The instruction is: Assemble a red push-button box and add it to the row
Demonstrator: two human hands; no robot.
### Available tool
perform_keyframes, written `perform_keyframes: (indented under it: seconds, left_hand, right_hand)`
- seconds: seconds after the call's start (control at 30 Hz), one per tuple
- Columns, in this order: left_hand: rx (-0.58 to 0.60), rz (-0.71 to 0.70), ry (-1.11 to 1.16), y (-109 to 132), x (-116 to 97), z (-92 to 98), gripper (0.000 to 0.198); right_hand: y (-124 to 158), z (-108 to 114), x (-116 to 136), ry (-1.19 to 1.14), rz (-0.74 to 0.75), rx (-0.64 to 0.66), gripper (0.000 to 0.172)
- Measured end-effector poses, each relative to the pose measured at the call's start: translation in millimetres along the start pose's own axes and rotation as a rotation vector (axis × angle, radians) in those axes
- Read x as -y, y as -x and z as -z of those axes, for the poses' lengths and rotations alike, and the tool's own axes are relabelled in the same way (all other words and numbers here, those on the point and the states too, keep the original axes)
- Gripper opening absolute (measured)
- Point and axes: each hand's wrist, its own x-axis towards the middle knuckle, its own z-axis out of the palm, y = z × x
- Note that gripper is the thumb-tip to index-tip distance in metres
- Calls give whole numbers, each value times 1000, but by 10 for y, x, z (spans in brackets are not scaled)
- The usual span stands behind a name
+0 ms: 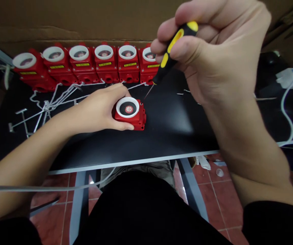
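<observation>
My left hand (105,109) is wrapped round a red box with a white ring (136,120) on the black tabletop, thumb along its near side. Inside the ring is a dark face with a small red-and-white disc. Raised to the right, my right hand (212,47) grips a black-and-yellow screwdriver (170,54), its fingers closed on the handle. The thin shaft slants down to the left, its tip near the box's far right corner. Whether the tip touches a screw there I cannot tell.
Several similar red boxes (104,69) with yellow labels line the back. White cords (46,105) tied to small metal T-shaped bars lie at left. Screws (180,94) lie right of centre. A white cable (286,105) and white packet (291,78) are at far right.
</observation>
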Motion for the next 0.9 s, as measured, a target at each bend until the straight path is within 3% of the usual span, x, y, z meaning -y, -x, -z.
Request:
perform_keyframes:
  seconds: [0.1, 0.17, 0.27, 0.3, 0.37, 0.4, 0.47, 0.57, 0.63, 0.7, 0.77, 0.9]
  left_hand:
    - [2, 15, 5, 7, 7, -3, 60]
    - [5, 25, -3, 17, 27, -7, 63]
    - [3, 50, -41, 33, 78, -23, 65]
    - [-5, 61, -62, 35, 93, -32, 65]
    - [-33, 80, -105, 38, 112, -51, 63]
    - [-46, 87, -121, 39, 112, -58, 62]
    - [-61, 90, -135, 42, 96, -63, 59]
    - [-65, 86, -144, 61, 61, -39, 56]
    - [-66, 89, -154, 78, 59, -12, 55]
    - [-80, 89, -158, 89, 86, 12, 55]
    - [-110, 65, -154, 89, 132, 27, 56]
    - [-126, 10, -126, 65, 221, 40, 58]
  right_hand:
    - [2, -94, -47, 43, 32, -72, 28]
    - [-83, -37, -83, 68, 123, -157, 19]
    - [-283, 297, 11, 146, 253, -328, 15]
    - [-337, 451, 103, 200, 239, -307, 10]
    - [-395, 757, 350, 449, 208, -80, 20]
    - [-400, 890, 477, 695, 140, 12, 17]
    - [-389, 1099, 664, 1201, -271, 350, 12]
    - [-399, 1287, 683, 1596, -842, 548, 10]
    - [-433, 1367, 564, 1648, -997, 614, 7]
    - [-466, 1437, 412, 1616, -984, 683, 6]
    - [-483, 1518, 250, 1556, -880, 732, 13]
    - [-465, 1735, -101, 1305, -476, 826, 24]
